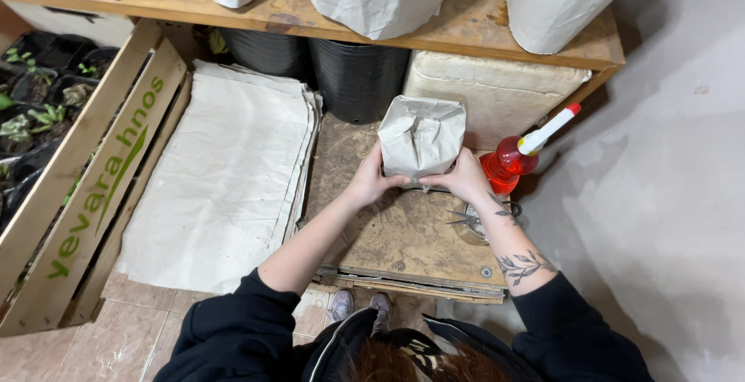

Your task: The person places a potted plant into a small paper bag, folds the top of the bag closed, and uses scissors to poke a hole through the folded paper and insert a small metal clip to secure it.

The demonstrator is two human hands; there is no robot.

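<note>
Bag (pixel 421 135): grey paper, filled, top folded shut; upright on the board (pixel 388 235), near its far edge, just in front of the pots (pixel 357 79) and the pale block (pixel 497 91).
Left hand (pixel 371 182): clasped on the bag's lower left side, fingers wrapped round the edge, thumb toward the front.
Right hand (pixel 464 177): clasped on the bag's lower right corner, knuckles up, fingertips tucked under or behind the paper.
Key relation: bag dead ahead between both hands, directly away from the body; long axis vertical, so seen foreshortened from above; both hands equally near, each already in contact at the base.
Bottle (pixel 508 163): red, with white nozzle and red tip, just right of the right hand, close to touching the wrist.
Scissors (pixel 473 219): seemingly under the right forearm, on the board's right edge; partly covered, hard to read.
Sacks (pixel 225 188): flat stack on the floor, left of the board, well apart from the hands.
Crate (pixel 85 188): wooden, tilted, far left, with seedlings beyond it.
Shelf (pixel 310 21): above the bag, carrying more filled white bags, all cut off by the frame's top.
Hidden: bag's base and contents; fingertips behind the paper; how firm the grip is cannot be told.
</note>
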